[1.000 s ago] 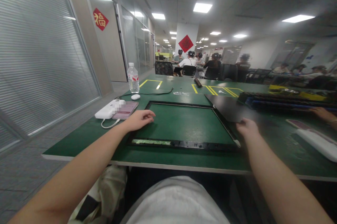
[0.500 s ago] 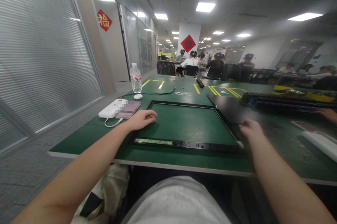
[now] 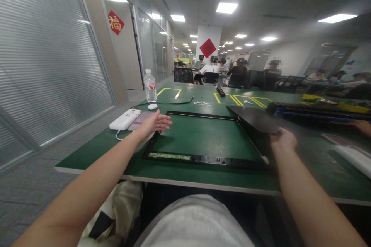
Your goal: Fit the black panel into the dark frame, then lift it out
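A black rectangular frame (image 3: 214,159) lies flat on the green table, with a green circuit strip (image 3: 169,156) along the left part of its near side. To its right, my right hand (image 3: 284,140) grips the near edge of a thin dark panel (image 3: 255,119). That panel is tilted, its near edge lifted off the table and its far left corner close to the frame's far right corner. Over the frame's left side hovers my left hand (image 3: 153,125), fingers stretched out and nothing in it.
Left of the frame are a white power bank (image 3: 125,119) with a cable, a phone (image 3: 142,120), a small white case (image 3: 152,106) and a water bottle (image 3: 150,86). Dark strips (image 3: 315,113) lie at right. Another person's hand (image 3: 361,125) shows at the right edge.
My right hand has raised the dark panel's near edge, moving slightly up and right. My left hand has lifted a little and its fingers have straightened.
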Motion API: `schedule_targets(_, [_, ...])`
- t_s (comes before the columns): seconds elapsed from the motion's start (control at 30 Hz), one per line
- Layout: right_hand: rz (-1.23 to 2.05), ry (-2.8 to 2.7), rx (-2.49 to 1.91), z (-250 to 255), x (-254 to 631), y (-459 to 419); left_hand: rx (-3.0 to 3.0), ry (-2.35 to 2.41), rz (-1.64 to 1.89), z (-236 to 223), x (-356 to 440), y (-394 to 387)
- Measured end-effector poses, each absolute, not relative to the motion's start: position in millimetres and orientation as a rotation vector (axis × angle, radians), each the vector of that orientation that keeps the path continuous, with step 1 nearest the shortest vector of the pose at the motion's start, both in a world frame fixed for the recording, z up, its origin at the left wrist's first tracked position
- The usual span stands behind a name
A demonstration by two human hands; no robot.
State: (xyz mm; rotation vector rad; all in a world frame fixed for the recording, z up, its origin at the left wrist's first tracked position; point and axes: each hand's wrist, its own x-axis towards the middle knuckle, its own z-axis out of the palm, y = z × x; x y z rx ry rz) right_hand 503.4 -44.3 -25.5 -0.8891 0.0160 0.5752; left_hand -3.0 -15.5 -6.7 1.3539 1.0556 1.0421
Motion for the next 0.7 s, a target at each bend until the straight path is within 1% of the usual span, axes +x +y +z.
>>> schedule_targets(0.13, [0.507, -0.016, -0.883, -10, 482, -57, 1.26, 1.031, 1.065, -3, -5, -17])
schedule_targets(0.33, [0.667, -0.182, -0.764, -3, 471, -66, 1.12, 1.029, 1.101, -1, -4, -16])
schedule_targets(0.47, [0.81, -0.277, -0.815, -9, 474, -66, 1.021, 0.986, 1.115, 2, -4, -18])
schedule_targets(0.7, [0.883, -0.337, -0.901, -11, 477, -67, 0.876, 0.86, 1.077, 7, -4, -20])
